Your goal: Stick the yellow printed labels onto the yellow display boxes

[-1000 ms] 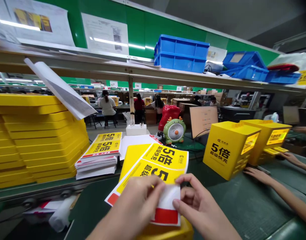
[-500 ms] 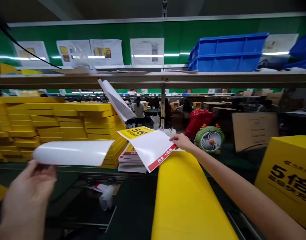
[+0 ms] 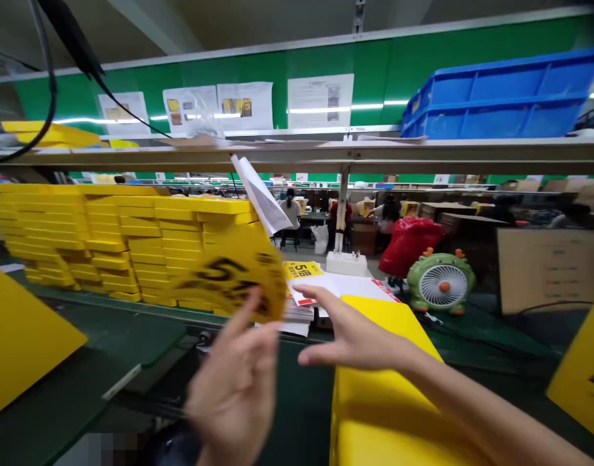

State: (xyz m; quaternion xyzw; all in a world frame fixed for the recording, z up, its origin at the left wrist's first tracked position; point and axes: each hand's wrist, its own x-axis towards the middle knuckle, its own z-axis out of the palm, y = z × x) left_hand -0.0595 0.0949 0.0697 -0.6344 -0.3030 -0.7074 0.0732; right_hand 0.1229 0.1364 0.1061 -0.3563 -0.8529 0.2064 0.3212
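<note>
My left hand [image 3: 236, 382], low in the middle, is closed on a printed sheet [image 3: 228, 265]. The sheet's yellow face with black lettering is tilted up and blurred by motion. To its right, my right hand [image 3: 355, 336] is open, thumb and fingers apart, reaching over a long yellow box [image 3: 398, 414] that lies pointing away from me. Past the fingertips is a stack of sheets [image 3: 297, 314]. A printed sheet [image 3: 302, 269] with yellow and red bands lies on top, beside more white paper.
Piles of flat yellow boxes [image 3: 131, 239] line the left side. A green fan [image 3: 442, 285], a white power strip [image 3: 346, 263] and a red bag [image 3: 408, 243] stand at the back. A shelf [image 3: 287, 154] with a blue crate [image 3: 501, 97] crosses above. Other people [image 3: 290, 212] sit farther off.
My right hand has let go of its printed sheet and opened. My left hand has swung right and inward, its sheet now showing the yellow face. The view has turned left.
</note>
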